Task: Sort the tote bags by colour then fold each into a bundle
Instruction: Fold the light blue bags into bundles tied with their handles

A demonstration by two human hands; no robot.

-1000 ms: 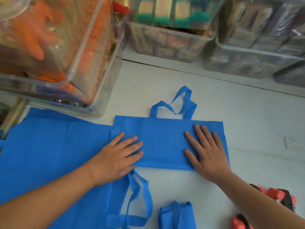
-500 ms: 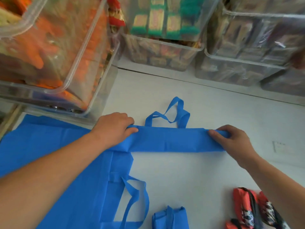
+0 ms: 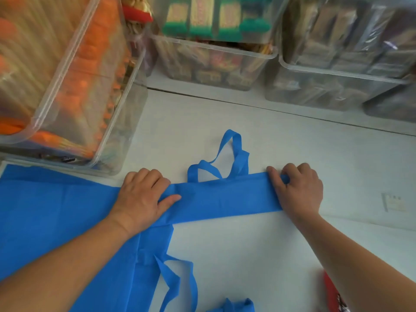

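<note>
Big stack of flat blue tote bags [image 3: 45,210] at left, not folded. Mid-table, one blue tote bag [image 3: 225,197] is down to a narrow strip. The left hand [image 3: 144,199] and right hand [image 3: 297,190] each grip one end, fingers curled. Bundling it is left to do. One finished blue bundle [image 3: 234,307] sits at the near edge. A red item [image 3: 333,291] at right is cut off, so I can't tell if it's folded.

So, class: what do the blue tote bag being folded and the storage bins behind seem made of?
The blue tote bag: probably non-woven synthetic fabric; matte, thin, holding crisp creases. The storage bins: clear hard plastic, glossy; contents show through.
</note>
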